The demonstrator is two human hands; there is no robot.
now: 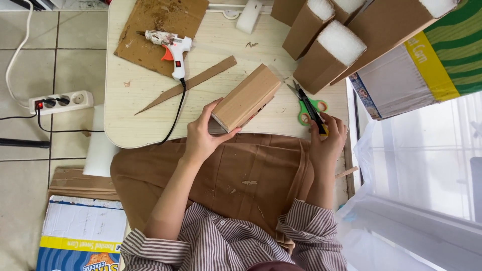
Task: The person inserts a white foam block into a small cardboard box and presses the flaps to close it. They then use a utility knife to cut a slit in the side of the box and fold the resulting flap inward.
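1. Table: one, pale wood.
2. Cardboard box: one, at the near table edge; judged light, stiff, crushable, best held by its end faces.
3. Left hand: clasps the box's near end.
4. Right hand: closed around one utility knife.
5. Scissors: one pair, green-handled.

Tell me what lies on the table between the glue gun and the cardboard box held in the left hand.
In the head view, a long cardboard strip and the gun's black cord lie between the glue gun and the cardboard box.

Brown cardboard box tilted at table edge; black-yellow cutter upright.
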